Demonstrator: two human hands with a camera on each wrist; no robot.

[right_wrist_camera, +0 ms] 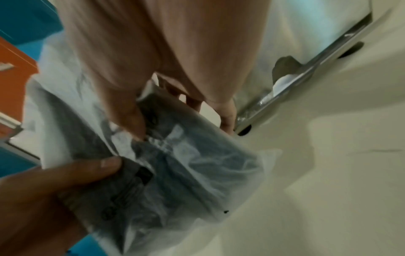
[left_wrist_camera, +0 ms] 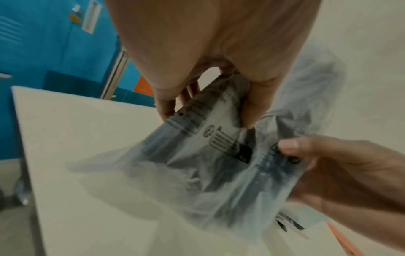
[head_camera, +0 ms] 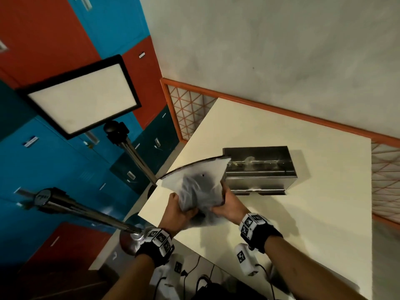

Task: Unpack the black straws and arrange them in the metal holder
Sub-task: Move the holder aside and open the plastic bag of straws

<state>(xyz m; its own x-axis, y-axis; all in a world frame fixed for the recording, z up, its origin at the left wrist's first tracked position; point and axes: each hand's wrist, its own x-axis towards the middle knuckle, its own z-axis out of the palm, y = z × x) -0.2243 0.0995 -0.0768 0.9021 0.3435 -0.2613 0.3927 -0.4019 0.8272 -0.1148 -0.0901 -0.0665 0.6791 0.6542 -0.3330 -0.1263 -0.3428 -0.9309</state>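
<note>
Both my hands up close, clamped on plastic bag [head_camera: 199, 187] of black straws [head_camera: 190, 191]. Table [head_camera: 303, 213] under everything, cream top. Metal holder [head_camera: 259, 169] on table, just beyond bag, lid open. Bag held above table, near holder's front-left corner. Left hand [head_camera: 179, 213] pinching bag's lower edge, thumb and fingers curled. Right hand [head_camera: 229, 204] gripping opposite edge, thumb on top. Straws a dark blur inside bag.
</note>
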